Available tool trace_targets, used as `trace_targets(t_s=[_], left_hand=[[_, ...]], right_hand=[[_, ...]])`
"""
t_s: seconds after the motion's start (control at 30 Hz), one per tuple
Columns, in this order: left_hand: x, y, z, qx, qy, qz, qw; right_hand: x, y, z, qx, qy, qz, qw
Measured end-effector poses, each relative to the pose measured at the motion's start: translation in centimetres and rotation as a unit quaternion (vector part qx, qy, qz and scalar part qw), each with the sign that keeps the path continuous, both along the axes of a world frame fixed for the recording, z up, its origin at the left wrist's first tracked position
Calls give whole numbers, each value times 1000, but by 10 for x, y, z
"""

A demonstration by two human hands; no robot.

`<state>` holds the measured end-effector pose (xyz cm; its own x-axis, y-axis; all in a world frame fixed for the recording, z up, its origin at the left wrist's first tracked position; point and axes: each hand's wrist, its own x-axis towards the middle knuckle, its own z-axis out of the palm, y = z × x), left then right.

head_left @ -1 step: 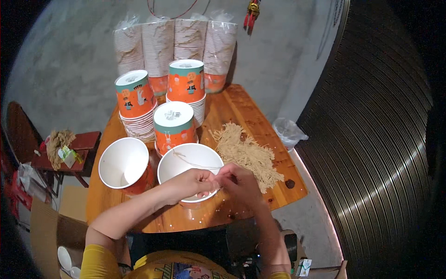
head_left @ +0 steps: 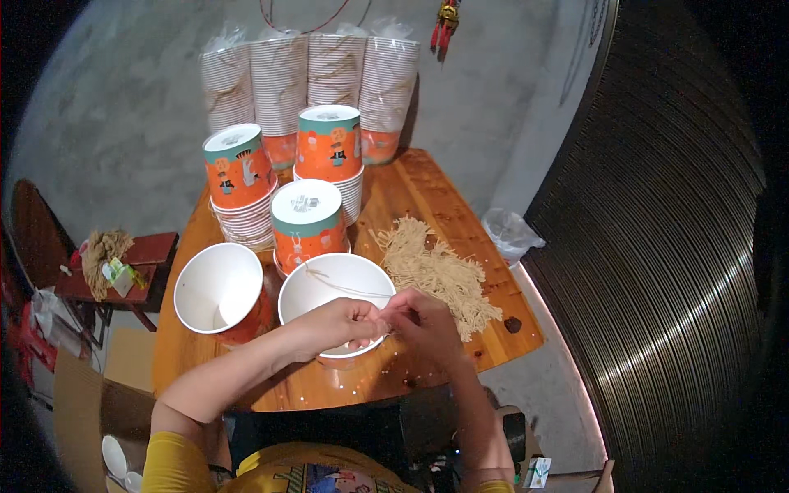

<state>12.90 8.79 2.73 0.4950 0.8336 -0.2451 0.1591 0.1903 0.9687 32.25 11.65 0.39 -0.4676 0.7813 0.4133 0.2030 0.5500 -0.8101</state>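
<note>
probably light, soft and limp, the thin cord (head_left: 355,292) suits a fingertip pinch, and the left hand (head_left: 345,325) and right hand (head_left: 422,322) seem narrowly closed on it.

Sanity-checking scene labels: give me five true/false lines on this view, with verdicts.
1. The left hand and right hand meet over the right open bucket. True.
2. The strand bundle lies left of both open buckets. False: the tan strand bundle is on the right side of the wooden table.
3. Four plastic-wrapped stacks stand at the back. True.
4. The nearest upside-down bucket has a black base. False: it has a white base.
5. A thin string crosses the right open bucket's opening. True.
</note>
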Motion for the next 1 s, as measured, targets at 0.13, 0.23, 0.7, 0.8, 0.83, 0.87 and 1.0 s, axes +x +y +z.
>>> trace_targets(t_s=[0.13,0.23,0.7,0.8,0.83,0.87,1.0], left_hand=[[0,2,-5,-10,-22,-10,1000],[4,4,-3,-20,-21,2,1000],[7,11,-8,-125,-114,-12,986],[3,13,-8,-177,-143,-9,974],[2,12,-8,-177,-143,-8,974],[1,12,-7,-176,-154,-7,972],[0,10,-3,-149,-166,-2,975]], right_hand=[[-2,-9,-5,-59,9,-64,996],[12,-18,-12,-3,-3,-81,997],[-6,-47,-26,57,23,-107,992],[-8,-48,-30,19,48,-123,991],[-7,-49,-27,43,27,-120,991],[-5,-49,-25,68,7,-116,991],[1,-50,-20,22,14,-102,994]])
